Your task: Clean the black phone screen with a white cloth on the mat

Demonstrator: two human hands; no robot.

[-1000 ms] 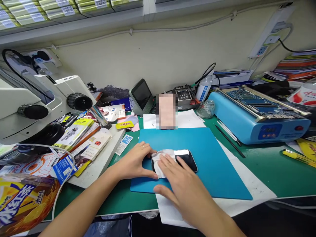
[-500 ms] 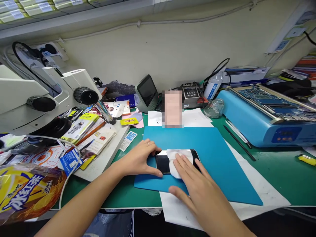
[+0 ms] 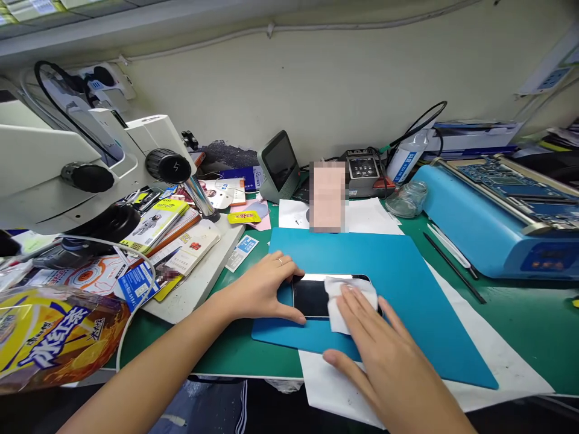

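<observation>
A smartphone (image 3: 312,299) with a dark screen lies flat on the blue mat (image 3: 362,247). My left hand (image 3: 266,286) grips its left end, thumb on the near edge and fingers at the far edge; a ring is on one finger. Over the phone's right part is a white wipe (image 3: 337,310). Flat, stretched fingers of my right hand (image 3: 384,349) press on the wipe from above. That hand's thumb stays apart, over the near edge of the mat. The phone's right end is partly hidden under the wipe and fingers.
A microscope (image 3: 136,163) stands at left, with boxes and cards around its base. A drink package (image 3: 54,337) is at front left. Behind the mat are a small display (image 3: 278,166) and a blurred pink object (image 3: 328,196). A blue machine (image 3: 502,217), glass jar (image 3: 407,199) and tools (image 3: 452,259) stand right.
The wipe has slid a little to the right along the screen under my right hand. My left hand keeps its grip on the phone. The whole view has shifted slightly.
</observation>
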